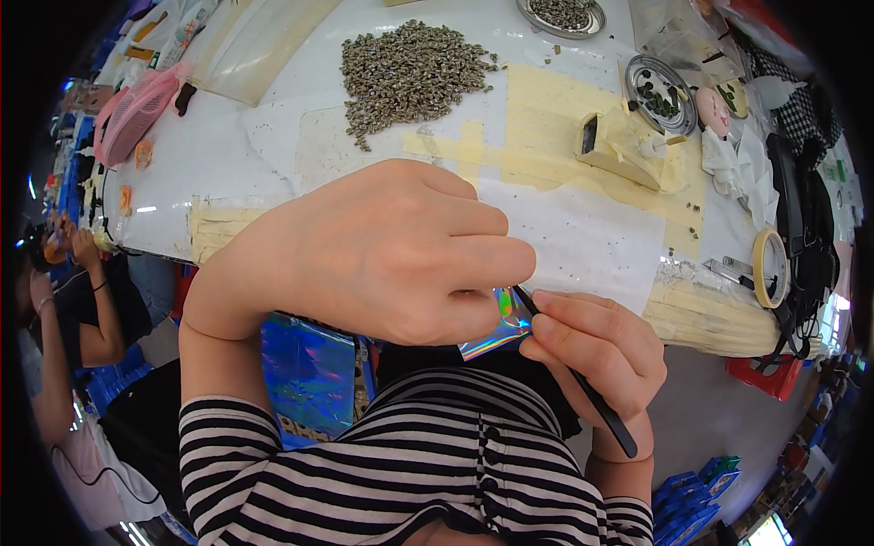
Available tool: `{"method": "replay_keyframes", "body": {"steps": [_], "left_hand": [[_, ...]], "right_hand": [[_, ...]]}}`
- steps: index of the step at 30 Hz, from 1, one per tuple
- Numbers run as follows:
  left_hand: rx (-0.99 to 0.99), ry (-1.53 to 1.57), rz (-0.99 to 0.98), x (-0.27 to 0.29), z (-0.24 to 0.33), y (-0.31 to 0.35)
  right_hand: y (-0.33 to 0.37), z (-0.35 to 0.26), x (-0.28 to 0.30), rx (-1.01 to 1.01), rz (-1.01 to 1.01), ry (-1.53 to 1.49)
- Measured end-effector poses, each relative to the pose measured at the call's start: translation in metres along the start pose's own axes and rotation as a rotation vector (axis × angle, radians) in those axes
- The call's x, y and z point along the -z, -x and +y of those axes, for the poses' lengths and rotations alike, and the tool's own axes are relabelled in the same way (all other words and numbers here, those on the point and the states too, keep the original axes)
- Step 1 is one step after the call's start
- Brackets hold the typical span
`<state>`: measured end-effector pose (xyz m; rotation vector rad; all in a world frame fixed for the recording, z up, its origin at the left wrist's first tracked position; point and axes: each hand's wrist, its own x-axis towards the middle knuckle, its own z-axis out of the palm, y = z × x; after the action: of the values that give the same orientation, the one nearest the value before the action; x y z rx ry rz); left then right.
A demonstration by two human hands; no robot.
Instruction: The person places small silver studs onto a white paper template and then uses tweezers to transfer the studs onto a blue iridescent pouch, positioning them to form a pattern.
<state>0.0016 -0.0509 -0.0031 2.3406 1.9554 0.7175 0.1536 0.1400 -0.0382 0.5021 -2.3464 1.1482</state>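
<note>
My left hand (391,250) is closed, its fingers curled over the near edge of the table; what they pinch, if anything, is hidden. My right hand (608,355) grips slim black tweezers (596,405) between thumb and fingers. Their upper end reaches the fingertips of my left hand, and the tip itself is out of sight. Just below my left fingers shows a shiny rainbow-coloured film or pouch (492,344), partly covered by both hands. Beyond the hands, a pile of small greyish metallic pieces (410,77) lies on the white tabletop (264,136).
A small taped block (628,155) sits right of centre, near a round metal dish (657,96) with dark green bits. Another metal dish (563,16) holds small pieces. A tape roll (770,268) and black bag are at right, a pink mesh case (141,114) at left. Other people sit at left.
</note>
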Motion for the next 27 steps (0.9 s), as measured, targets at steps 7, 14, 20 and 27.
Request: {"method": "replay_keyframes", "body": {"steps": [7, 14, 20, 27], "left_hand": [[0.024, 0.015, -0.007, 0.000, 0.001, 0.000], [0.019, 0.006, 0.000, 0.001, 0.002, 0.000], [0.067, 0.019, 0.028, -0.002, 0.002, -0.001], [0.016, -0.011, 0.037, -0.004, -0.001, -0.002]], "right_hand": [[0.001, 0.000, 0.000, -0.004, 0.002, 0.004], [0.002, -0.004, 0.002, -0.102, 0.000, -0.026], [0.014, 0.005, 0.016, -0.330, 0.184, -0.127], [0.022, 0.018, 0.039, -0.774, 0.395, -0.299]]}}
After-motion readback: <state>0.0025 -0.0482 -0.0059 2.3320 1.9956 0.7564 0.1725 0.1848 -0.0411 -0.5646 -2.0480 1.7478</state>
